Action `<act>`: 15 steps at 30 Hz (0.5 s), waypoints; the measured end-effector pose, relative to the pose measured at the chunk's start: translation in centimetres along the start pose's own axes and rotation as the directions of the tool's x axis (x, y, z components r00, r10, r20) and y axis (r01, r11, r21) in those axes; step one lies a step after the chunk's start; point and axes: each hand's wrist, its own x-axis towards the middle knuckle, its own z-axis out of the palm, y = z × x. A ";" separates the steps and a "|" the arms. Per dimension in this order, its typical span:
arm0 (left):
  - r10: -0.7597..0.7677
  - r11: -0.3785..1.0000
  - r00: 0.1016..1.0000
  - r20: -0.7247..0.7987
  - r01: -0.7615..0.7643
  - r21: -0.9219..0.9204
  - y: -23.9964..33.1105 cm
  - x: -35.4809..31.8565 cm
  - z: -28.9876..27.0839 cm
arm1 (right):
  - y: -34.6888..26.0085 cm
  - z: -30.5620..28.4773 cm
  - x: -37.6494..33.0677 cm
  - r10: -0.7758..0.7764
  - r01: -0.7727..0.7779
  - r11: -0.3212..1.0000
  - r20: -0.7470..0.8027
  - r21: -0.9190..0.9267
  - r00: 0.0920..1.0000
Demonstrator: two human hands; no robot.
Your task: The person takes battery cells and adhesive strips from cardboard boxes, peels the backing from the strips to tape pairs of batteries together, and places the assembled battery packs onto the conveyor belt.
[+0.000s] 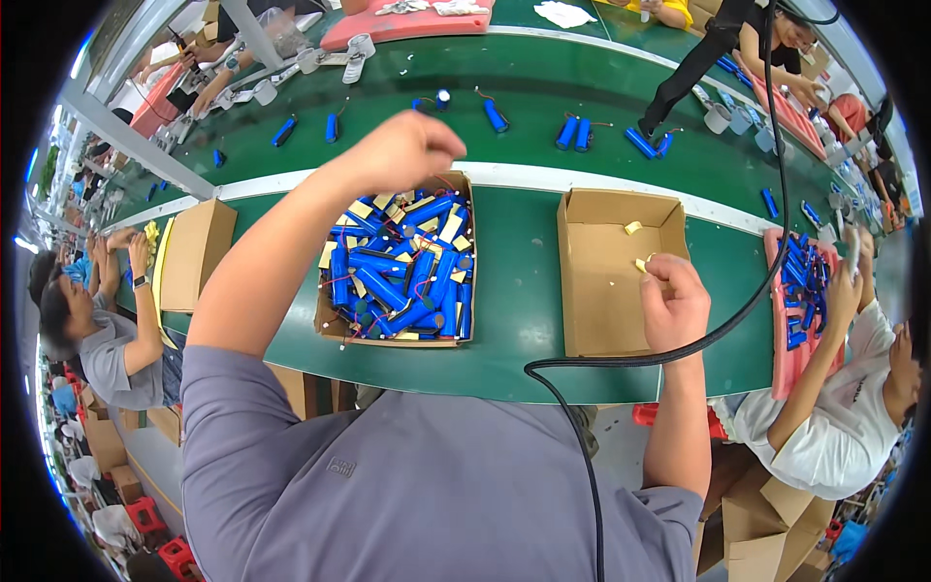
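Observation:
My left hand (405, 150) is raised above the far edge of a cardboard box (330, 325) packed with several blue cylindrical battery cells (398, 276) and yellow strips. Its fingers are curled closed and I see nothing in them. Just beyond it a blue cell with a pale cap (438, 97) lies on the green belt. My right hand (674, 303) hovers over the near right corner of a second, almost empty cardboard box (601, 320). It pinches a small yellow piece (642, 264). Another yellow piece (632, 228) lies in that box.
Several blue cells (575, 133) lie spread on the moving green belt (543, 87) beyond a white rail (514, 177). A black cable (582, 364) hangs across my right forearm. A folded box (199, 252) stands at left. Other people work on both sides; a pink tray (787, 364) of cells sits at right.

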 end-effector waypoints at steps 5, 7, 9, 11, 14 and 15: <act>0.230 0.798 0.973 0.018 -0.200 0.569 1.1 -1.9 2.8 | -1.0 0.4 0.2 -0.007 0.008 0.993 -0.004 0.116 1.000; -0.180 0.769 0.972 0.149 0.045 0.638 2.1 -1.7 2.7 | -1.6 0.7 0.0 -0.023 0.019 0.990 0.025 0.141 0.999; -0.206 0.755 0.966 0.158 0.055 0.654 1.6 -1.4 2.8 | -1.9 0.9 0.0 -0.023 0.019 0.985 0.022 0.169 0.999; -0.233 0.740 0.959 0.164 0.065 0.670 1.2 -0.9 2.9 | -2.0 0.8 -0.2 -0.025 0.021 0.980 0.019 0.197 0.999; -0.253 0.712 0.954 0.161 0.071 0.698 0.7 -0.6 2.8 | -1.8 0.8 -0.6 -0.023 0.019 0.975 0.017 0.222 1.000; -0.204 0.764 0.968 0.144 0.066 0.642 0.4 -0.7 2.6 | -1.8 0.6 -0.8 -0.033 0.030 0.971 0.006 0.238 0.999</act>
